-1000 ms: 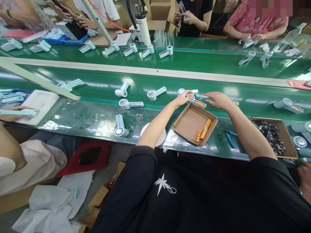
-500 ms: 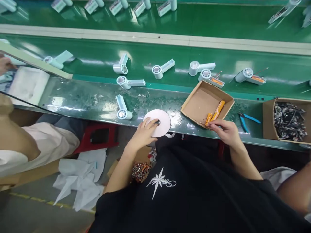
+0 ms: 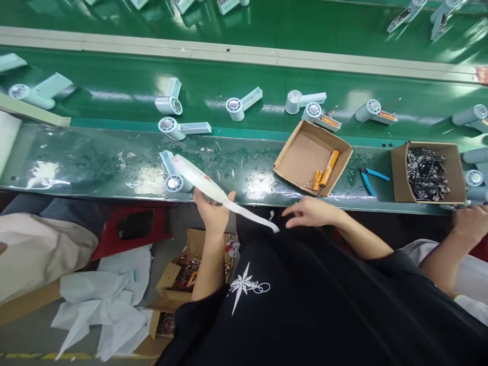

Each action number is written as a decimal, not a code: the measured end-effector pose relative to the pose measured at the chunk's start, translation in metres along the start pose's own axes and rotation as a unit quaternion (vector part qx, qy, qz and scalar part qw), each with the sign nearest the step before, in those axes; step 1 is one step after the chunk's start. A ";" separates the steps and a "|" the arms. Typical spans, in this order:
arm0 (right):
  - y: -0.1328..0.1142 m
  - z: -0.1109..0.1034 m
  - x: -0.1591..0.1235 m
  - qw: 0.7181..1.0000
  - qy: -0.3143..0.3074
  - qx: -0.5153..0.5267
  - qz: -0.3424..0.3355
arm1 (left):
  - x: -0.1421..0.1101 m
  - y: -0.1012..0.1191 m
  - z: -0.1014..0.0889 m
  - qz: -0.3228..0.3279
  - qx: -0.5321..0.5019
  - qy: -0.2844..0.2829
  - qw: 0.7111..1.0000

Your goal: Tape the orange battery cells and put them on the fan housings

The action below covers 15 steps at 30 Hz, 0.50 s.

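Observation:
My left hand [image 3: 213,218] grips a roll of white tape [image 3: 198,177], tilted nearly edge-on above the bench's front edge. From the roll a loose tape strip [image 3: 251,215] runs down to the right toward my body. Just beyond the strip's end is my right hand [image 3: 314,212], thumb and index finger apart, with nothing visible between them. Orange wrapped battery cells [image 3: 330,169] lie in a shallow cardboard tray [image 3: 293,145] behind the right hand. Partly behind the roll, a light-blue handheld fan body [image 3: 174,183] rests on the bench.
Several light-blue fan bodies [image 3: 235,109] sit along the green belt [image 3: 129,96]. Blue-handled cutters [image 3: 368,179] lie right of the tray, beside a box of small circuit boards [image 3: 400,175]. Another person's hand [image 3: 470,223] is at the right edge. A red stool [image 3: 152,223] stands lower left.
My right hand has left the battery cells in the tray and moved left and down toward the tape strip. My left hand has lifted the roll and turned it from flat to edge-on.

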State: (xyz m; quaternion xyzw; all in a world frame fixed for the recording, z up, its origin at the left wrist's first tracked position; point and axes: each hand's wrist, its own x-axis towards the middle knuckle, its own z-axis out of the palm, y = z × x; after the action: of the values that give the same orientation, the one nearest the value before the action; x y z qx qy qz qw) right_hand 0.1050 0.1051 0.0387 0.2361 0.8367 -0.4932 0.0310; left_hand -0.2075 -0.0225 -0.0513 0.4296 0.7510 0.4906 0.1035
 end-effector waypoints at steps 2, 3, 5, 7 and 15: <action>0.014 -0.022 -0.007 0.979 0.145 -0.091 0.110 | -0.006 -0.002 0.008 -0.007 0.001 -0.002 1.000; 0.020 -0.031 -0.009 0.948 0.217 -0.156 0.171 | -0.010 0.000 0.013 0.006 0.013 -0.012 1.000; 0.028 -0.045 -0.008 0.876 0.283 -0.274 0.278 | -0.019 0.008 0.023 0.035 0.040 -0.045 0.998; 0.032 -0.052 -0.004 0.840 0.262 -0.333 0.337 | -0.024 0.017 0.033 0.067 0.055 -0.079 0.993; 0.043 -0.052 0.016 0.875 0.197 -0.329 0.295 | -0.028 0.027 0.055 0.209 0.084 -0.110 0.968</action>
State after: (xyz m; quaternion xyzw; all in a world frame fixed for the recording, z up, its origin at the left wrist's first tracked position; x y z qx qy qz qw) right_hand 0.1185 0.1720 0.0257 0.5403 0.8310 -0.1007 0.0858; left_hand -0.1440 -0.0034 -0.0640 0.6357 0.6672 0.3858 0.0441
